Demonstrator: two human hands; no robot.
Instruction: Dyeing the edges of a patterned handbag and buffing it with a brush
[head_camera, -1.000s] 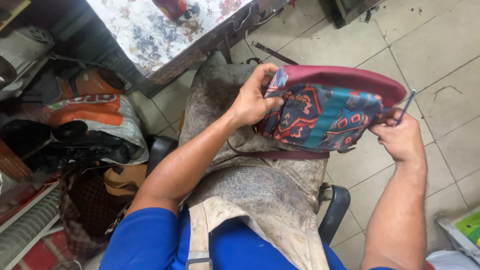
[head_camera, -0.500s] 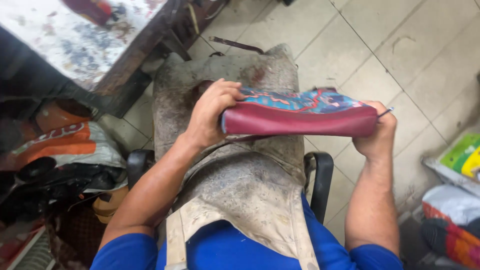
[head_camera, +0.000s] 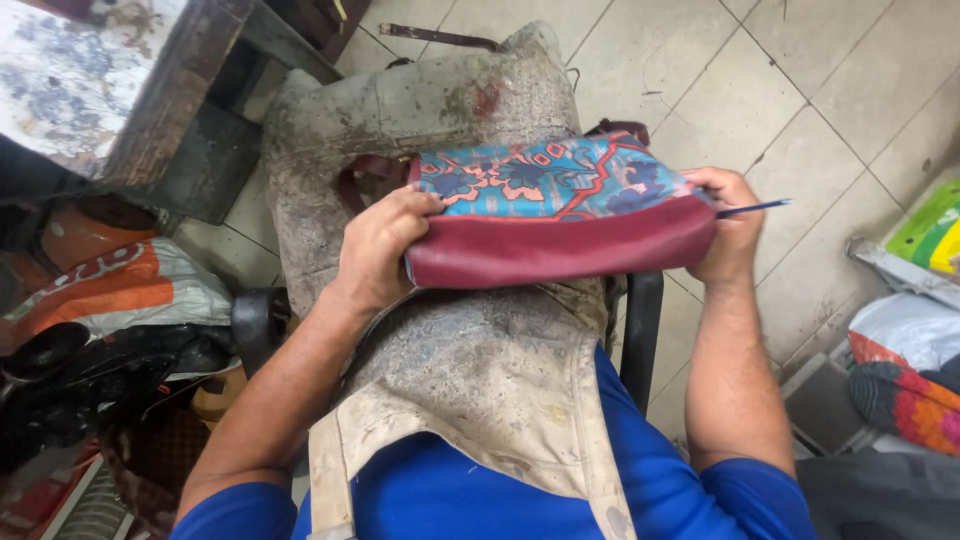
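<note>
A bag (head_camera: 560, 215) with a blue, red-patterned cloth upper part and a dark red leather base lies across my lap, on a stained grey apron (head_camera: 470, 380). My left hand (head_camera: 385, 245) grips the bag's left end, thumb on the patterned cloth. At the bag's right end my right hand (head_camera: 730, 220) clasps it, and a thin blue stick-like tool (head_camera: 755, 208) pokes out to the right from between its fingers. A dark red strap (head_camera: 360, 175) shows behind the bag at the left.
A worn table with a mottled top (head_camera: 70, 80) stands at the upper left. Orange and white bags (head_camera: 110, 290) and dark clutter lie on the left. Black chair arms (head_camera: 640, 330) flank my lap. Colourful cloth and packets (head_camera: 910, 390) sit at the right on the tiled floor (head_camera: 780, 90).
The bag has turned from showing its open patterned inside to lying flat, leather base toward me. Both hands kept their grip on its ends, and the view tilted down.
</note>
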